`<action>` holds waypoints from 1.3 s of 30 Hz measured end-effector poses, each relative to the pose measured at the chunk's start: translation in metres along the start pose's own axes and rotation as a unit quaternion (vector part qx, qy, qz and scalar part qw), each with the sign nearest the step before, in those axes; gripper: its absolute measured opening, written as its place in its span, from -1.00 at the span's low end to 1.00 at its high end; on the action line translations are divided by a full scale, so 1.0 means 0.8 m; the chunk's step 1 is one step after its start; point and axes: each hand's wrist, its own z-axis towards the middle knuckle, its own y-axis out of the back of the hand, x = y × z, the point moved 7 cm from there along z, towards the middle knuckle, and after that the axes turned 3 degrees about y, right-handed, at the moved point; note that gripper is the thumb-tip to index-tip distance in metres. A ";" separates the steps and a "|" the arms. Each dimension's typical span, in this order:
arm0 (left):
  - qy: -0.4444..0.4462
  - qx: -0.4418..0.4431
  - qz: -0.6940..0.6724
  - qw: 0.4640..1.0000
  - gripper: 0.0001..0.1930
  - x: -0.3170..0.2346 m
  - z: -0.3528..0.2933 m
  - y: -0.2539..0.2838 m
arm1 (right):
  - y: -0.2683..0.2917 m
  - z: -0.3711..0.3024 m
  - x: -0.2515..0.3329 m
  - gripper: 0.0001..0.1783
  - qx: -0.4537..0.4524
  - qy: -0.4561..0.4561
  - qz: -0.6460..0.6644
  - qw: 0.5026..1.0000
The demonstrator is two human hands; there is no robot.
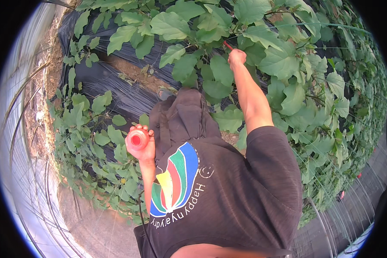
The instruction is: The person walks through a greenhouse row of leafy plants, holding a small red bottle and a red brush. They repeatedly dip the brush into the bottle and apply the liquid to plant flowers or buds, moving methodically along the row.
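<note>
Left hand (pixel 142 148) around round pink bottle (pixel 137 139)

Red bottle (pixel 136 139), green leaves (pixel 279 60), black sheeting (pixel 116 90)

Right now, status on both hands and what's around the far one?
Left hand wrapped round a small red bottle, held by the chest. Right hand out in the leaves, gripping a thin red tool. Leaves crowd that hand.
</note>
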 end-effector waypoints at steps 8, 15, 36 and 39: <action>-0.004 -0.009 0.006 1.000 -0.73 0.005 0.004 -0.002 | 0.024 -0.013 -0.007 -0.71 -0.019 0.025 -0.082 0.996; 0.002 0.003 0.008 1.000 -0.73 0.010 0.002 0.000 | 0.023 0.015 -0.006 -0.60 -0.016 0.020 -0.223 0.974; -0.003 0.000 -0.007 1.000 -0.77 0.017 -0.005 0.005 | 0.000 -0.019 0.018 -0.66 0.113 0.134 -0.106 0.979; -0.009 -0.001 0.000 1.000 -0.77 0.013 -0.005 -0.002 | -0.009 -0.028 0.009 -0.63 0.129 0.179 -0.247 0.944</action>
